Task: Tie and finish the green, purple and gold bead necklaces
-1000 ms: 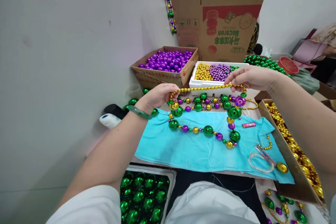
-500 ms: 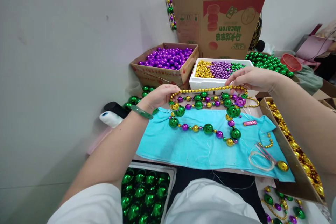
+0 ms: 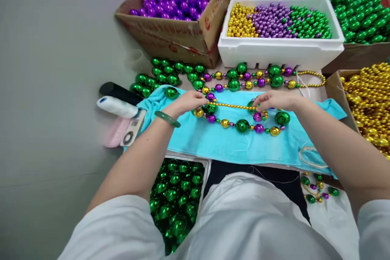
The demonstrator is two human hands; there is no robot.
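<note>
Bead necklace (image 3: 242, 126), gold, green and purple: gold strand (image 3: 232, 106) of small beads drawn nearly straight between the hands, larger beads in a loop nearer the wearer, apparently resting on the turquoise cloth (image 3: 201, 142). Left hand (image 3: 192, 102): fingertips pinching the strand at one end, back of the hand up; green bangle (image 3: 167, 119) on the wrist. Right hand (image 3: 272, 100): fingers bent, seemingly pinching the other end, exact contact hidden. Forearms: reaching forward, converging. Handling, as judged: light, limp overall, beads hard and slick, large shiny ones liable to scuff; best taken by the gold strand. Beyond: second bead string (image 3: 234, 85), any join with the necklace unclear; white foam box (image 3: 280, 50) of small beads; carton (image 3: 170, 34) of purple beads.
</note>
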